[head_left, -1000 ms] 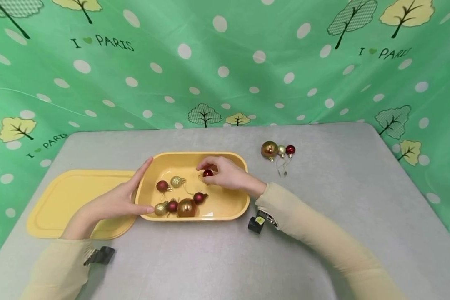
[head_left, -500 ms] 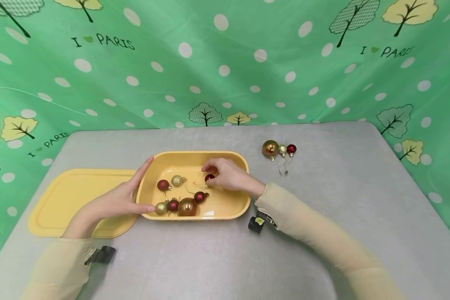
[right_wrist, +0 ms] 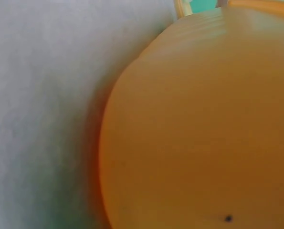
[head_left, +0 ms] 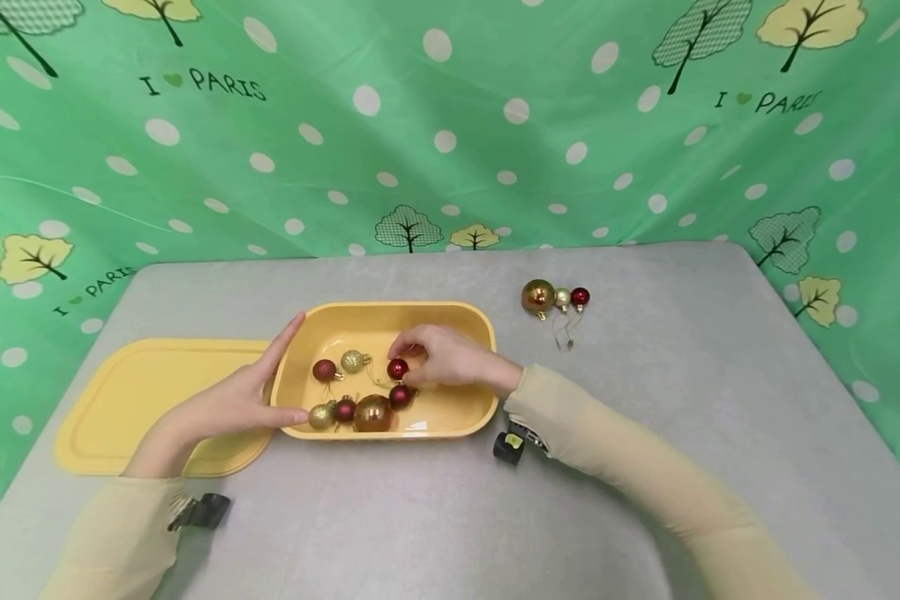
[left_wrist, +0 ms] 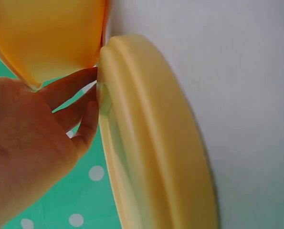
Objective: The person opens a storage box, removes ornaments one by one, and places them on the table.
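Observation:
A yellow box [head_left: 465, 427] holds several small Christmas baubles. My left hand [head_left: 228, 408] rests against its left end, fingers spread along the side and thumb on the front rim. Inside, my right hand [head_left: 450, 358] pinches a shiny red bauble [head_left: 397, 369]. Just in front of that lies a dark red bauble [head_left: 401, 396]. Along the front wall sit a large copper-gold bauble [head_left: 373, 413], another dark red bauble [head_left: 344, 409] and a glittery gold bauble [head_left: 321, 417]. Farther back are a second gold bauble [head_left: 354, 361] and a matte red bauble [head_left: 325, 371].
The yellow lid [head_left: 142, 400] lies left of the box, partly under my left forearm. Right of the box, on the grey table [head_left: 420, 517], stand a large gold bauble [head_left: 537, 297], a small pale-gold bauble [head_left: 562, 297] and a red bauble [head_left: 580, 297], with strings.
My right hand has moved the red bauble slightly left and toward the front of the box, close to the dark red bauble. The left hand stays in place.

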Tool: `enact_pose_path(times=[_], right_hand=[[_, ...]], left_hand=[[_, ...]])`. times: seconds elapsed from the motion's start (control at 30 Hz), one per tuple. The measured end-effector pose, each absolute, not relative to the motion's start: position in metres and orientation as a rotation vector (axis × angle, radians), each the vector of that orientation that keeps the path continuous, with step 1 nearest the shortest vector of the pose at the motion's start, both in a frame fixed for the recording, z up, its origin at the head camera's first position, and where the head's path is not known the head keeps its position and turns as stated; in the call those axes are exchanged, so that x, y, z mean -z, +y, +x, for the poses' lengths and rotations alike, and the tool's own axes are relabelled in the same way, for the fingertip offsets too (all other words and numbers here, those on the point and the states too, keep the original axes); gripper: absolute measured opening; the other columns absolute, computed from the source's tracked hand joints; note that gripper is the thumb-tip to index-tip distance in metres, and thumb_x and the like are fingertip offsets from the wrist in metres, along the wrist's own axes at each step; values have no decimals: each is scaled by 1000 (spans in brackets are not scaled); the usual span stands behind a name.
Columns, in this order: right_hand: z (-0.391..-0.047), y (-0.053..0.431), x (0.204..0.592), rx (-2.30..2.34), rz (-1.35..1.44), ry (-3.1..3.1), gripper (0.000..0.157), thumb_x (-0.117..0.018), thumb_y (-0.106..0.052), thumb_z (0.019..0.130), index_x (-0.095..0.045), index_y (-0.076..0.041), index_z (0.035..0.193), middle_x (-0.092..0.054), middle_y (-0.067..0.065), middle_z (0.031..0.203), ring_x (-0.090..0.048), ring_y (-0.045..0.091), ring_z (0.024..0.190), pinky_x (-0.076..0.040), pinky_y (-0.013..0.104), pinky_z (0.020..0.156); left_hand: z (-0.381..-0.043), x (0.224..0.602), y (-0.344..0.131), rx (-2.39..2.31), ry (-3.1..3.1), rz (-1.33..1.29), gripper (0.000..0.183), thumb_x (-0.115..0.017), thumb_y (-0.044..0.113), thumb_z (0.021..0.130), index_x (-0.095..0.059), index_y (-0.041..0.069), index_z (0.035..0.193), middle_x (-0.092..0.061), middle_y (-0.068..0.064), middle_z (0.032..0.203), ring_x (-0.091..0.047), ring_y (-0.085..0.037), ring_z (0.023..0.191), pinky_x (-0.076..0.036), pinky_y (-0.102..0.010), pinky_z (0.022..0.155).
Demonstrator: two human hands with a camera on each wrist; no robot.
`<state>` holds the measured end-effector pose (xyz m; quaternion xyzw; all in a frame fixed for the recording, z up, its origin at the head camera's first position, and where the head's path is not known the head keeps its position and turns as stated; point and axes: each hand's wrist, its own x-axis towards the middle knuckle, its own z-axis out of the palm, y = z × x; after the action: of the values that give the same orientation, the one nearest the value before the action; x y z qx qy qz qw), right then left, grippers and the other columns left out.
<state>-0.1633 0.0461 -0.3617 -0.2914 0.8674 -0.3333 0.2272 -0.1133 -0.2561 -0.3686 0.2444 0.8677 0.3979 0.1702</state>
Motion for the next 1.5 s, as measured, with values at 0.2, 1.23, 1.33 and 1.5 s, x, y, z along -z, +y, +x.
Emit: enact_pose_path(times=[0.2,1.23,1.33,1.5], right_hand=[[-163,45,364,960,-941,2250,23,-72,-2,84,-69,-8,106,-64,-3,92,-57,12,87,-46,22,78],[-153,94,340,1607,-900,2103,31,-68,4,84,-62,7,115,-64,11,107,-60,20,96,-53,37,83],[-153,105,337,1594,-885,2142,31,-68,3,85,-62,6,115,-65,10,107,-60,20,96,-52,35,85],[-155,125,335,1616,-840,2193,30,-69,3,84,-64,5,113,-66,10,105,-61,23,94,-53,37,83]], left_hand=[[-114,369,-258,-1115,2478,683,121,-82,21,78,12,29,154,1,-21,159,-19,-50,137,-21,-43,110],[-111,371,-257,-1164,2448,678,120,-81,18,79,12,33,154,3,-24,158,-16,-53,136,-19,-8,98],[-111,371,-257,-1168,2443,675,120,-81,18,79,12,32,154,3,-24,158,-16,-53,136,-20,-7,97],[-112,372,-257,-1185,2433,682,120,-81,16,79,11,37,153,6,-20,159,-12,-53,137,-18,-9,99]])
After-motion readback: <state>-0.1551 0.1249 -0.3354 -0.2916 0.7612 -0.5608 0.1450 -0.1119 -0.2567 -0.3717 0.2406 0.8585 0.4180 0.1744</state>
